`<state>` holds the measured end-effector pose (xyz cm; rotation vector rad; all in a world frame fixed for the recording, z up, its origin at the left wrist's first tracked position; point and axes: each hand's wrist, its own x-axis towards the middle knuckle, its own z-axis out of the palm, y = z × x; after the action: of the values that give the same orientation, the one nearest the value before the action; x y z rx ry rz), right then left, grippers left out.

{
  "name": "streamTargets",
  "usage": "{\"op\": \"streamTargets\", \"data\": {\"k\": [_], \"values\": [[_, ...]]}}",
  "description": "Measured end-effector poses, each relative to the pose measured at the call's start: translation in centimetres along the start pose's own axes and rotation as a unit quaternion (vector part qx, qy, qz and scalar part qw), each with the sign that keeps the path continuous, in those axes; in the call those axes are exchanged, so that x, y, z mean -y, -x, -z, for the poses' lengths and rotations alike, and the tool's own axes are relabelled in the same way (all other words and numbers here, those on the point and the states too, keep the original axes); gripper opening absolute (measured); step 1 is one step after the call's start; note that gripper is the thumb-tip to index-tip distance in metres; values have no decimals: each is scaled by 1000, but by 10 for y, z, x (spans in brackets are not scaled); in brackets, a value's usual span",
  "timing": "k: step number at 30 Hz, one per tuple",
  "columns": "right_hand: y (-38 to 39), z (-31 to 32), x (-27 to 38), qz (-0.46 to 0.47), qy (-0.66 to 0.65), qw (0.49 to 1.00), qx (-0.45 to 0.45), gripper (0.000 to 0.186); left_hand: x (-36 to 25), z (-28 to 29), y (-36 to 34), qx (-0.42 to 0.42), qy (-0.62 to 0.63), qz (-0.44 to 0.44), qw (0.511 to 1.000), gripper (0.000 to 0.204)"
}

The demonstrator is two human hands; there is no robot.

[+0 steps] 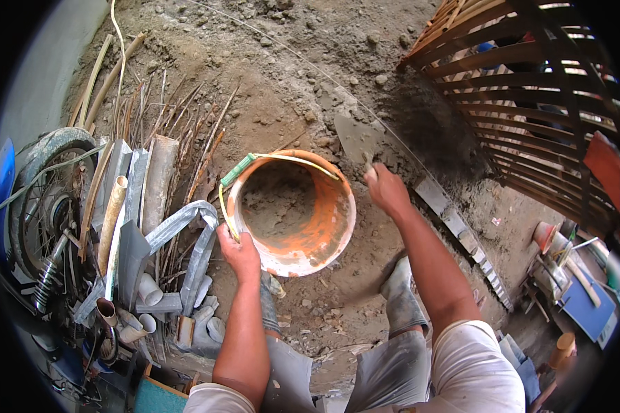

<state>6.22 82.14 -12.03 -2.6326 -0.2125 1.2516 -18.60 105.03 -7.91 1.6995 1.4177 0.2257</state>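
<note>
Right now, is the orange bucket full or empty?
Partly filled: the orange bucket holds grey sandy material low down, with bare walls above.

An orange bucket (293, 210), smeared inside with grey mortar and partly filled with sandy mix, tilts on the dirt ground (275, 89). Just beyond its far rim, a mortar-caked trowel (357, 140) points blade-forward toward the sand.

We stand on a dirt floor (289, 76) strewn with small stones, in daylight. At left of the frame lie a wheel (45, 199), pipes (127, 227) and dry sticks (179, 131). A wooden lattice (530, 103) fills the upper right; a grey wall (48, 62) curves along the upper left.
</note>
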Motion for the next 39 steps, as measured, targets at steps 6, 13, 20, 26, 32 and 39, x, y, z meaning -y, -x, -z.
{"op": "streamTargets", "data": {"k": [6,13,20,26,32,39], "values": [[170,30,-25,94,-70,993,-23,47,16,12,-18,-17,-101,-29,994,44],[189,29,46,43,-75,977,196,55,-18,8,-21,68,-137,-57,987,56],[175,-78,44,1,-100,983,156,56,9,45,-23,171,-38,26,984,72],[275,-26,-6,86,-98,989,75,54,-40,107,37,244,-215,-94,941,72],[441,48,-84,-69,-42,993,84,47,-102,235,84,390,-311,-139,855,67],[605,18,-84,-174,-102,973,115,59,-157,331,94,670,-362,-159,628,72]]}}
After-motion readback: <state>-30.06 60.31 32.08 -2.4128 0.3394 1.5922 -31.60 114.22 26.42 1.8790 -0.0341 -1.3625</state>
